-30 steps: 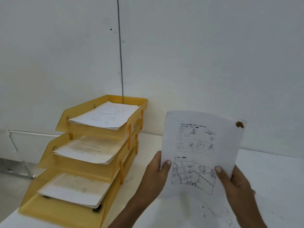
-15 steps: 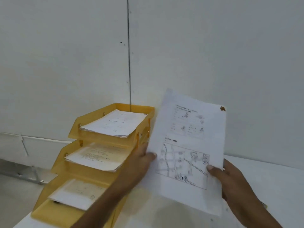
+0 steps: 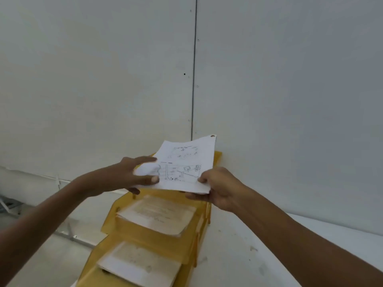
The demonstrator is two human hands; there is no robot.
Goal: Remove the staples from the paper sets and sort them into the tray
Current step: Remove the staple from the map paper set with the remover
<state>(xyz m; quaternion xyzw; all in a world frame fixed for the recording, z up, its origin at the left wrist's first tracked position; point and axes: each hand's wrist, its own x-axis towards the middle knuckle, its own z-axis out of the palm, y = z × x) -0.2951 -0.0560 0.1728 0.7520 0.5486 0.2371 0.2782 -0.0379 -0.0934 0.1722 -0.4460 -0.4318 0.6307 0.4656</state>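
In the head view, the left hand (image 3: pixel 132 176) and the right hand (image 3: pixel 220 188) are apart. Each is clamped on a near corner of the paper set (image 3: pixel 186 162), thumb on top and fingers underneath, though the left is blurred. The set spans between them, nearly flat, its far edge reaching beyond the fingertips. Directly below the hands stands the yellow tray (image 3: pixel 217 160). Its top tier lies under the set, and the lower tiers, holding papers (image 3: pixel 155 213), are nearer than the hands.

This looks like the sorting step. The next move likely calls for lowering the set level into the top tier, past the rim, then letting go.

The top sheet is white with printed drawings and slightly curled. A brown mark (image 3: pixel 212 136) sits at its far right corner; whether it is fastened there cannot be told.
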